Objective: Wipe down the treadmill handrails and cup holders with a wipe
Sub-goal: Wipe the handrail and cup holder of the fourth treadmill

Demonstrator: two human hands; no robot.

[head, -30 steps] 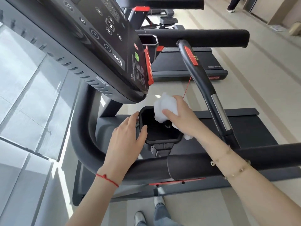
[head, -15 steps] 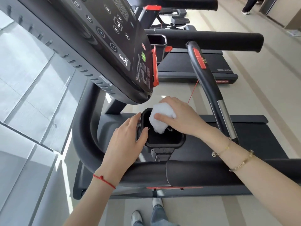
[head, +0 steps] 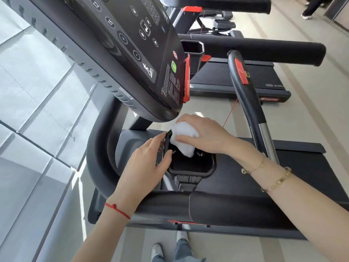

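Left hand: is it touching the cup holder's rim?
Touching. The head view shows the left hand with thumb and fingers against the left rim of the cup holder.

Neighbouring treadmill (head: 236, 80); red wrist string (head: 117, 210); gold bracelets (head: 275, 184).

Above the hands, the treadmill console (head: 132, 53) carries round buttons numbered "12" (head: 96, 5) and "15" (head: 110, 22). The neighbouring treadmill's deck (head: 236, 78) shows partial letters "STA"; the console's small print is unreadable.
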